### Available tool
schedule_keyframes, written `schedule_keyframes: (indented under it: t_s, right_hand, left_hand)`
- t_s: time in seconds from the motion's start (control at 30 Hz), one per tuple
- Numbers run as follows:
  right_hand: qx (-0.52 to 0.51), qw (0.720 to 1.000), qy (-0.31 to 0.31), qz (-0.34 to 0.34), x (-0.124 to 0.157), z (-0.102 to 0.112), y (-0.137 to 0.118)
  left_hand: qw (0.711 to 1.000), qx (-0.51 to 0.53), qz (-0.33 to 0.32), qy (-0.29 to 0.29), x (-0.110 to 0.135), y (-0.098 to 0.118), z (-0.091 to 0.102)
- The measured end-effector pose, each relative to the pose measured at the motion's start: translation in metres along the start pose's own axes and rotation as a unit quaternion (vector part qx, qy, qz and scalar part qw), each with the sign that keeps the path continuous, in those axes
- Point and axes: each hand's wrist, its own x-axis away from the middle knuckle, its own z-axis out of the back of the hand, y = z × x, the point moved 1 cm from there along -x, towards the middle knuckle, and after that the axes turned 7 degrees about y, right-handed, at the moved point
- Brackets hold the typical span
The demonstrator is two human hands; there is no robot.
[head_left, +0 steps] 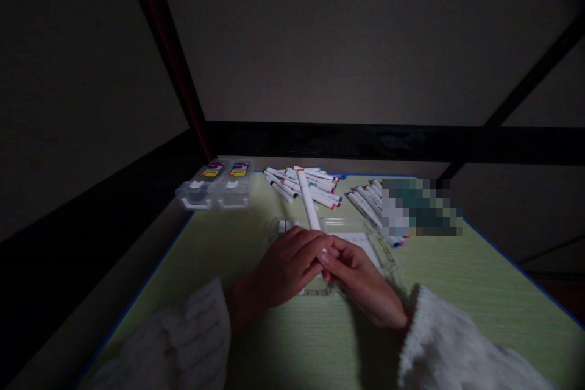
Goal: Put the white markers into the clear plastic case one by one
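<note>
Nearest to us, two fuzzy white sleeves, one on the left (pixel 187 335) and one on the right (pixel 450 344), lie over the pale green worktop (pixel 475 292), which has a blue edge. Just beyond them we see the left hand (pixel 283 271) and the right hand (pixel 361 283) meeting in the middle. Both sets of fingers are closed round the near end of a white marker (pixel 308 201): the left fingers curl over it from the side, and the right fingertips pinch it from below. The marker points away from us and tilts upward, its far end over the heap behind. Under the hands lies a clear flat case (pixel 384 256), hard to make out in the dim light, and at its left far corner we can tell a few markers (pixel 286 225) with coloured ends. Farther off, a loose heap of markers (pixel 320 189) lies on the worktop, with a second row of markers (pixel 365 201) to its right. At the far left corner two clear plastic boxes (pixel 216 194) with bright labels stand side by side, touching.
</note>
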Motion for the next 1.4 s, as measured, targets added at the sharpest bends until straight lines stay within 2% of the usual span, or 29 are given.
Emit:
schedule_keyframes:
  t_s: [0.3,1.03,1.4]
  right_hand:
    - [-0.007,1.000,0.008,-0.007,0.000,0.001,0.001]
    - [0.011,1.000,0.013,-0.018,0.000,0.001,-0.006]
    - [0.011,0.999,0.002,-0.034,0.002,0.004,-0.010]
  left_hand:
    - [1.000,-0.005,-0.014,-0.002,0.001,-0.001,-0.001]
    - [0.998,0.026,0.052,-0.014,0.002,-0.002,-0.001]
    - [0.996,0.039,0.077,0.016,0.006,-0.020,0.003]
